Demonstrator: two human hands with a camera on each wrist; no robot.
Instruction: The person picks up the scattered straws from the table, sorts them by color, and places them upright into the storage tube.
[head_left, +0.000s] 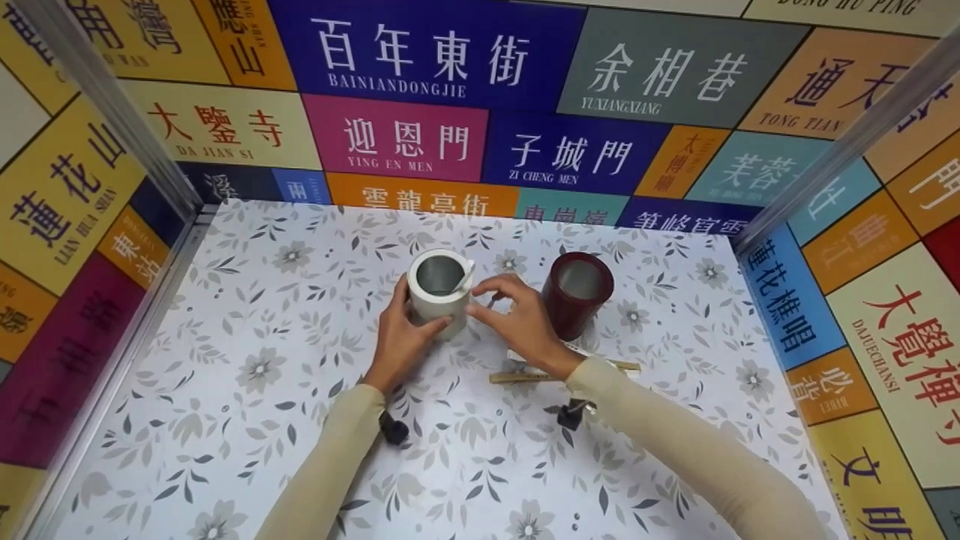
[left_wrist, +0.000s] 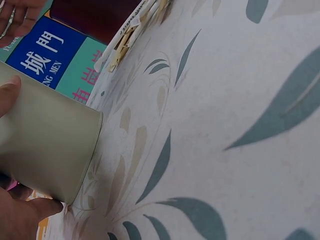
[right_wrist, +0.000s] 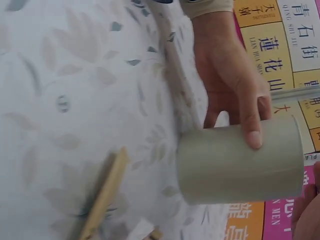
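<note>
My left hand (head_left: 405,330) grips a pale grey-green cylindrical cup (right_wrist: 240,165) from its left side, thumb along the front. In the head view the cup's round mouth faces up, with a white rim (head_left: 417,295) and a grey inside. A thin white piece (head_left: 468,274) leans out over the right of the rim. Close beside that rim is my right hand (head_left: 525,319), thumb and forefinger bent with a gap between them and nothing visible held. In the left wrist view its loosely bent fingers (left_wrist: 17,22) show apart from the cup's wall.
A dark red cup (head_left: 576,296) stands just beyond my right hand. Under the right wrist lie a light wooden stick (head_left: 517,377) and a white printed strip (left_wrist: 117,42). Printed panels (head_left: 397,142) wall the flower-patterned tabletop (head_left: 262,420) at the back and sides.
</note>
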